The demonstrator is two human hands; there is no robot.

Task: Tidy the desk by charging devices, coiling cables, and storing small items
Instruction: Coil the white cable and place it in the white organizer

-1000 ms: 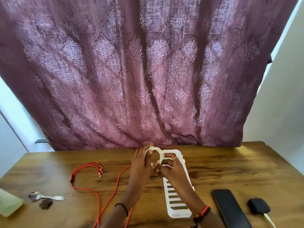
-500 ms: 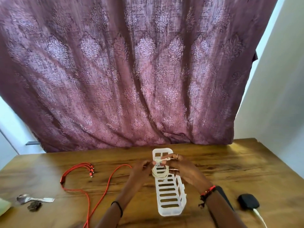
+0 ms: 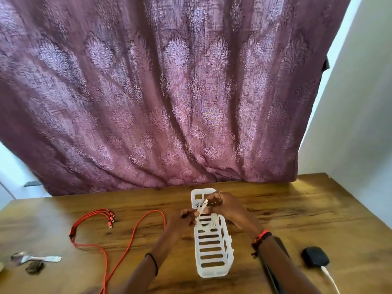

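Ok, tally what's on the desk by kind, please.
Cables: 3 (white cable in left hand and right hand, red cable, white lead)
Basket: 1
Spoon: 1
Phone: 1, mostly hidden
Black charger: 1
Small dark item: 1
Total: 8 clearly visible

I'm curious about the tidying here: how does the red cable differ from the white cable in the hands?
The red cable sprawls loose on the desk, untouched; the white cable is gathered in loops, held by the left hand and right hand over the white basket. The red cable splits into several plugs; the white cable shows one plug. Both are thin, flexible cords.
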